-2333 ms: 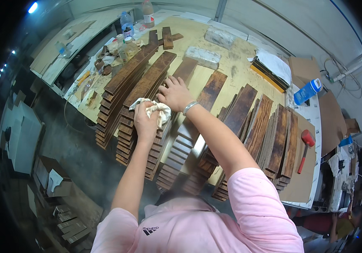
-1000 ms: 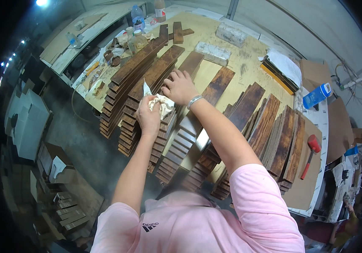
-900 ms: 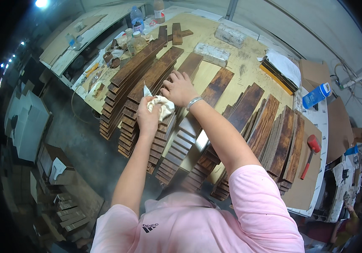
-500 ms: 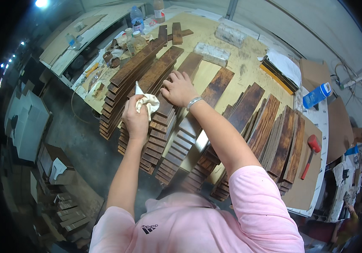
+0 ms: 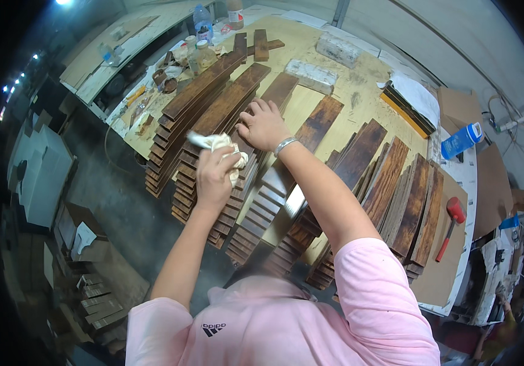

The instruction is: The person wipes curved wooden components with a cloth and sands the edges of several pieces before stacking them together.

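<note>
Left grip (image 5: 214, 177) wrapped around the bunched cream cloth (image 5: 221, 142), I am bringing it rightward from the left edge of the dark plank stack (image 5: 280, 86) to over its near end. My right grip (image 5: 263, 127), fingers spread, is staying put farther up that stack. Wiping is apparently continuing there with another pass.

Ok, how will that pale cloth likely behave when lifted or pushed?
The cloth is probably floppy, given its soft folds bunched in the left hand. It looks thin, so likely light. Its loose end, sticking out sideways, may trail or flop.
</note>
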Available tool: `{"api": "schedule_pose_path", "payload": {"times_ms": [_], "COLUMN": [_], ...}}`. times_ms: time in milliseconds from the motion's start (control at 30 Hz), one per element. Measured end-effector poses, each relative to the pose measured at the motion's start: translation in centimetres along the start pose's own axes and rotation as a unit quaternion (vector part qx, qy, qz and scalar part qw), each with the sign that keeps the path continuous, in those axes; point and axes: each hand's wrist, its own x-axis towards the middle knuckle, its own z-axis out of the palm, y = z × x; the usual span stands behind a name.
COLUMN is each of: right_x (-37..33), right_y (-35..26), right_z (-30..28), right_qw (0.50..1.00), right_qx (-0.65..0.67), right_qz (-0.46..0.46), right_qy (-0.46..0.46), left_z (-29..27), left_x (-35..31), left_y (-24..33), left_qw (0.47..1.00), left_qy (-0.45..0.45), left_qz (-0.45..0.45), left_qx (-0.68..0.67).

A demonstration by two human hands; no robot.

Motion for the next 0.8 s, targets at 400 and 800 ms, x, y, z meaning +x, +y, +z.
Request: {"api": "schedule_pose_path", "payload": {"times_ms": [400, 800], "right_x": [-0.3, 0.0], "right_y": [0.2, 0.8], "right_z": [-0.1, 0.4], "right_qw": [1.000, 1.000], "right_qx": [-0.014, 0.001], "right_qz": [0.010, 0.005], "right_qy": [-0.008, 0.003], "left_z": [-0.1, -1.0], "left_x": [-0.1, -2.6], "left_y": [0.5, -0.8], "left_qw": [1.000, 0.996], "left_qy": [-0.003, -0.025], "left_qz": [0.007, -0.081], "left_qx": [0.006, -0.011]}}
